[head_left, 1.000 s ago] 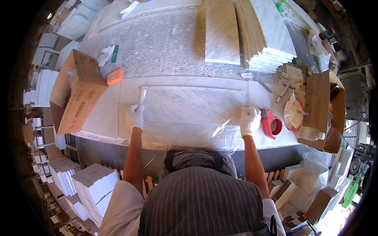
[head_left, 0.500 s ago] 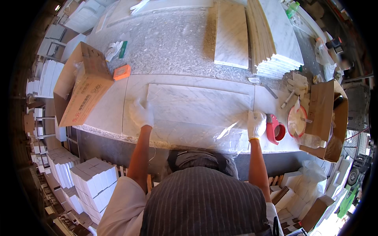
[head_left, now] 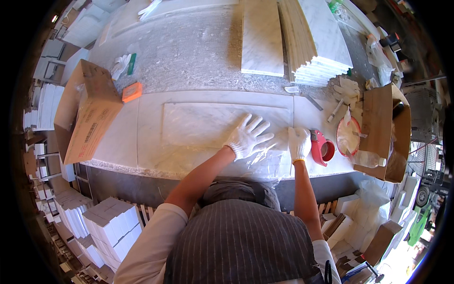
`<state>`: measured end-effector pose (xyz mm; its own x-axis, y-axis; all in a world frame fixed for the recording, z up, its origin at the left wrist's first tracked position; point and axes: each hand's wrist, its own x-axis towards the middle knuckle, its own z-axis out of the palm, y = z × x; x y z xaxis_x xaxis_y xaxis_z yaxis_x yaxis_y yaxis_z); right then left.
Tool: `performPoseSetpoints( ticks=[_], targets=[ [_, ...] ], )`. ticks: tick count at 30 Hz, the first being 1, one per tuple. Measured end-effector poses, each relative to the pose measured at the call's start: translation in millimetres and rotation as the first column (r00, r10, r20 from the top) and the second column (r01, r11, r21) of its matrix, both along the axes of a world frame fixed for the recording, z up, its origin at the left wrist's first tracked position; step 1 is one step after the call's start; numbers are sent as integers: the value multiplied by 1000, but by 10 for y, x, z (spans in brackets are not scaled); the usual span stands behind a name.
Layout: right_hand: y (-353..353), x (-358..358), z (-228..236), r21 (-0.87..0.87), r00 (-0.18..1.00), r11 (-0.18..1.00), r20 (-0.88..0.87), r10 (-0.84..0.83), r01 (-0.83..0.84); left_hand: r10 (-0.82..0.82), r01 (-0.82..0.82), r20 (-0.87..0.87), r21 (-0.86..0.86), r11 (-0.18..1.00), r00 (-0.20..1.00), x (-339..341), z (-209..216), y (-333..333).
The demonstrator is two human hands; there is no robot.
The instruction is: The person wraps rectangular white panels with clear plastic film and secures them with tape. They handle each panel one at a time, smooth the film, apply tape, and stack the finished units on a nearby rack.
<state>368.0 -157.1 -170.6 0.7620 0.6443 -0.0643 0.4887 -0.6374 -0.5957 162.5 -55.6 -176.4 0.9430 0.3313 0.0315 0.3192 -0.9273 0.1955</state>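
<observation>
A pale, grey-veined slab [head_left: 198,120] lies flat near the front of the desk [head_left: 179,57], under clear film [head_left: 267,163] that wrinkles along its near side. The left hand [head_left: 249,137], in a white glove, reaches over the right half of the slab, its fingers spread and released, grasping nothing. The right hand [head_left: 299,143], also gloved, is at the slab's right end with its fingers clenched; I cannot tell whether they pinch the film. Just beside it sits a red tape dispenser [head_left: 326,150], then a red-rimmed dish [head_left: 337,137] and a clear bottle [head_left: 370,159]. 2 cardboard boxes flank the work, 1 left [head_left: 94,120], 1 right [head_left: 375,113].
</observation>
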Motion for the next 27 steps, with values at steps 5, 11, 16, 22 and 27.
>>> performPoseSetpoints(
  ticks=[5, 11, 16, 22, 27],
  targets=[
    [18, 13, 31, -20, 997, 998, -52, -59, 58, -30, 27, -218, -21, 999, 975, 63, 150, 29],
    [-141, -146, 139, 292, 986, 955, 137, -95, 51, -19, 14, -241, -22, 1000, 970, 64, 180, 31],
    [-200, -651, 683, 501, 930, 785, 151, 336, -365, -22, 22, -58, 0, 1000, 998, 19, 179, 63],
    [41, -643, 278, 163, 806, 794, 220, 549, -585, -38, 65, -238, 108, 992, 971, 74, 219, 49],
    [-34, -224, -11, -107, 797, 831, 242, 554, -546, -9, 7, -68, -21, 1000, 998, 60, 37, 38]
  ],
)
